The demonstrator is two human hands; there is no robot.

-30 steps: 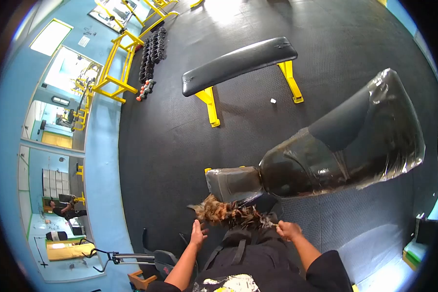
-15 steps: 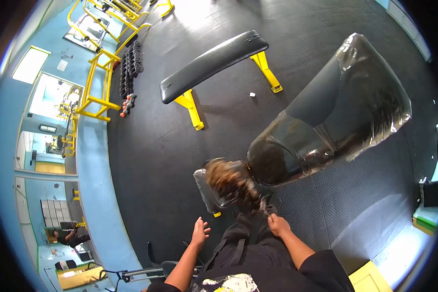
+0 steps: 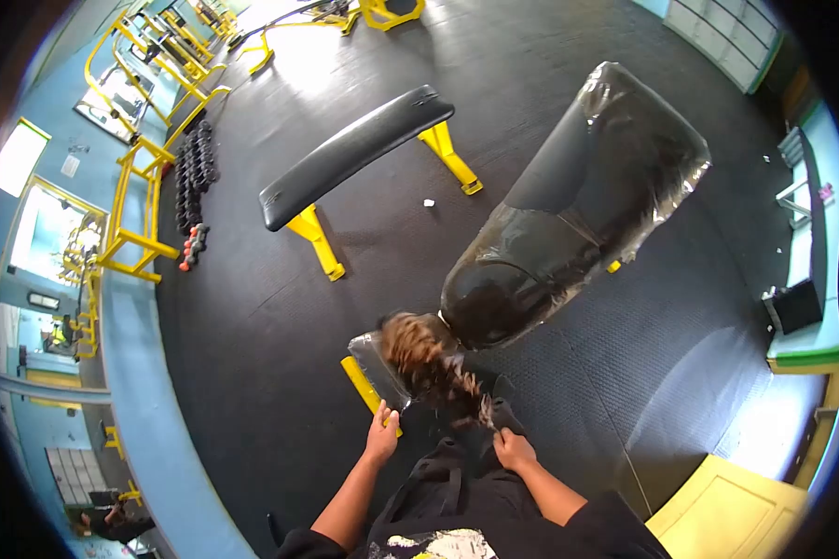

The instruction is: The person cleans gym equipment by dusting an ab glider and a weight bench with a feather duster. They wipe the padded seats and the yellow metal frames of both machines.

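A brown feather duster (image 3: 418, 354), blurred by motion, lies over the small plastic-wrapped seat pad (image 3: 364, 348). My right hand (image 3: 515, 451) is closed around its handle end, in front of my body. My left hand (image 3: 382, 434) is held open with its fingers stretched forward, close to the yellow frame bar (image 3: 360, 384) under the seat. Beyond the duster, the long plastic-wrapped black backrest (image 3: 569, 200) slopes away to the upper right. Part of the seat is hidden beneath the feathers.
A flat black bench (image 3: 359, 154) on yellow legs stands ahead. Dumbbells (image 3: 194, 177) line the left wall by a yellow rack (image 3: 140, 210). A white scrap (image 3: 429, 202) lies on the black floor. Mirrors run along the left, and a yellow cabinet (image 3: 732, 512) is at lower right.
The view has shifted, so the benches appear further left. The feather duster still moves over the seat in my right hand. My left hand has come closer to the seat's yellow bar.
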